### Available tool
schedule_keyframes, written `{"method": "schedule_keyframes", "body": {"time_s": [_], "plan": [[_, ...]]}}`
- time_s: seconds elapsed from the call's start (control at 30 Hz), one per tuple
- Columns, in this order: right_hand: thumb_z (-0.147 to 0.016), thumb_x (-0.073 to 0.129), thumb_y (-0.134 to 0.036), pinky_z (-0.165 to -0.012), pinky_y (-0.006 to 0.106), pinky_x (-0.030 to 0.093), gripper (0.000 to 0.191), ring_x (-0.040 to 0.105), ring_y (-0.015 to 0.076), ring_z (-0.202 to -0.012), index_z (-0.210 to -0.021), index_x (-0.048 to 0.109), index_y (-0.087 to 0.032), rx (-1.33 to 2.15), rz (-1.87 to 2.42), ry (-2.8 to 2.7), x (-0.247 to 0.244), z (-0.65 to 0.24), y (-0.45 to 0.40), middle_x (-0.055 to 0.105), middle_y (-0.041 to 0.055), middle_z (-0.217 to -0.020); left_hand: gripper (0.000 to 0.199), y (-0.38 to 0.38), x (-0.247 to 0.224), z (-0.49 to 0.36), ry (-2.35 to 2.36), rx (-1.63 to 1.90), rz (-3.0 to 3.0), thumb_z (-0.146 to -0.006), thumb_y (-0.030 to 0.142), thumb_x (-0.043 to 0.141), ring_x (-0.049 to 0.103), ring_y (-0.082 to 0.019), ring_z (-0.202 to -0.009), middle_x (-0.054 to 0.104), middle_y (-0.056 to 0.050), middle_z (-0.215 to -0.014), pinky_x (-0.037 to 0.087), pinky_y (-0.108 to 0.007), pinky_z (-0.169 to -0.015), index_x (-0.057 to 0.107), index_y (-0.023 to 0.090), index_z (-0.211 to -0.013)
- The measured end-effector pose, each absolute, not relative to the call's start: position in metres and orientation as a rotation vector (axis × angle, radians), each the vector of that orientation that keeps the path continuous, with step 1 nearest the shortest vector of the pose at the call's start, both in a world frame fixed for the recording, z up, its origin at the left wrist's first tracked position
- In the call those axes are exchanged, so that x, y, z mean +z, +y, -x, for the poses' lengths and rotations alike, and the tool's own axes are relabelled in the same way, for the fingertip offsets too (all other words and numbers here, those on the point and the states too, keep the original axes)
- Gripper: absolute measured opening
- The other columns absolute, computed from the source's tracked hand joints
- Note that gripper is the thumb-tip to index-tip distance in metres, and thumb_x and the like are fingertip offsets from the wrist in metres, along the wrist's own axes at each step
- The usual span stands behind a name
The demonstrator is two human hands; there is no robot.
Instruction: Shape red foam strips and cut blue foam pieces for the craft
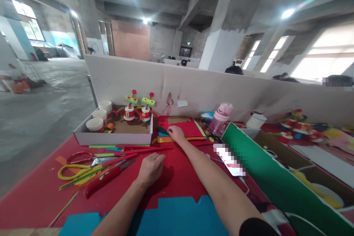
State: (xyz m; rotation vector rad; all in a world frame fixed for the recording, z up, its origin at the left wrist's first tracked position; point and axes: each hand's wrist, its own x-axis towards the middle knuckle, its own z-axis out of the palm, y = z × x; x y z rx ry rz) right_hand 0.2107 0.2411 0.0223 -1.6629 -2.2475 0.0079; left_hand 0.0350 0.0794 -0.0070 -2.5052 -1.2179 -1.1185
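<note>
At the right hand: fingertips meet a dark green piece by the left end of the paper stack; whether they pinch it or only touch it cannot be told.
At the left hand: fingers loosely curled over the red tabletop, nearer the body than the right; the inside of the curl is hidden, so its hold cannot be told.
Paper stack: under and beyond the right hand, red on top, orange edges nearer; the wrist covers part of it.
Tray: white-walled tray just left of the right hand, with paper cups and two cup figures inside.
Tools: left of the left hand, scissors and a red-handled tool lie among paper strips, partly covering them.
Blue sheets: beneath both forearms, cut off below.
Right side: beside the right forearm, a phone with its screen pixelated; beyond it, a pink bottle; farther right, a green-walled box, its contents hard to make out.
Lettering: marks on the cup figures' red labels are too small to read.
Partition: beyond everything on the table, bearing a white card, also unreadable; it hides most of the people behind.
</note>
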Motion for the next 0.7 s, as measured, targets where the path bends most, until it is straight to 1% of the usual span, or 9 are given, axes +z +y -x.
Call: {"method": "schedule_keyframes", "body": {"time_s": [0.07, 0.2, 0.4, 0.53, 0.63, 0.7], "plan": [[-0.086, 0.054, -0.023, -0.071, 0.024, 0.041, 0.015, 0.062, 0.0168, -0.084, -0.086, 0.069, -0.022, 0.059, 1.686, -2.168, 0.021, -0.212, 0.246, 0.071, 0.0036, -0.089, 0.023, 0.079, -0.007, -0.035, -1.224, -1.112, 2.506, -0.085, 0.011, 0.042, 0.059, -0.017, -0.071, 0.062, -0.005, -0.074, 0.044, -0.025, -0.065, 0.063, 0.019, -0.093], [-0.084, 0.053, -0.021, -0.067, 0.022, 0.043, 0.015, 0.064, 0.016, -0.081, -0.088, 0.067, -0.021, 0.132, 1.707, -2.022, 0.019, -0.217, 0.253, 0.071, 0.0027, -0.087, 0.022, 0.079, -0.006, -0.035, -1.229, -1.096, 2.51, -0.085, 0.012, 0.043, 0.059, -0.016, -0.07, 0.062, -0.005, -0.073, 0.044, -0.025, -0.065, 0.063, 0.019, -0.092], [-0.08, 0.053, -0.021, -0.069, 0.023, 0.045, 0.011, 0.064, 0.0156, -0.079, -0.084, 0.064, -0.021, 0.192, 1.671, -1.932, 0.018, -0.223, 0.256, 0.07, 0.0012, -0.083, 0.023, 0.078, -0.005, -0.036, -1.26, -1.09, 2.53, -0.084, 0.012, 0.042, 0.058, -0.017, -0.071, 0.061, -0.005, -0.073, 0.045, -0.025, -0.065, 0.063, 0.019, -0.09], [-0.08, 0.053, -0.022, -0.07, 0.025, 0.045, 0.009, 0.063, 0.0166, -0.078, -0.081, 0.062, -0.021, 0.22, 1.69, -1.873, 0.017, -0.227, 0.258, 0.069, 0.0021, -0.082, 0.023, 0.078, -0.006, -0.036, -1.25, -1.105, 2.536, -0.084, 0.012, 0.042, 0.058, -0.016, -0.07, 0.061, -0.005, -0.072, 0.043, -0.025, -0.064, 0.063, 0.019, -0.089], [-0.079, 0.054, -0.021, -0.071, 0.025, 0.046, 0.007, 0.064, 0.0177, -0.082, -0.08, 0.061, -0.021, 0.23, 1.708, -1.818, 0.018, -0.231, 0.259, 0.069, 0.003, -0.084, 0.022, 0.078, -0.006, -0.036, -1.259, -1.103, 2.543, -0.085, 0.012, 0.042, 0.057, -0.016, -0.069, 0.061, -0.005, -0.072, 0.042, -0.025, -0.063, 0.063, 0.019, -0.088], [-0.079, 0.055, -0.021, -0.068, 0.025, 0.046, 0.004, 0.064, 0.0179, -0.081, -0.078, 0.06, -0.021, 0.257, 1.723, -1.781, 0.019, -0.233, 0.259, 0.069, 0.0028, -0.083, 0.021, 0.078, -0.005, -0.036, -1.263, -1.115, 2.548, -0.086, 0.013, 0.042, 0.057, -0.016, -0.07, 0.06, -0.005, -0.072, 0.042, -0.024, -0.063, 0.062, 0.019, -0.088]]}}
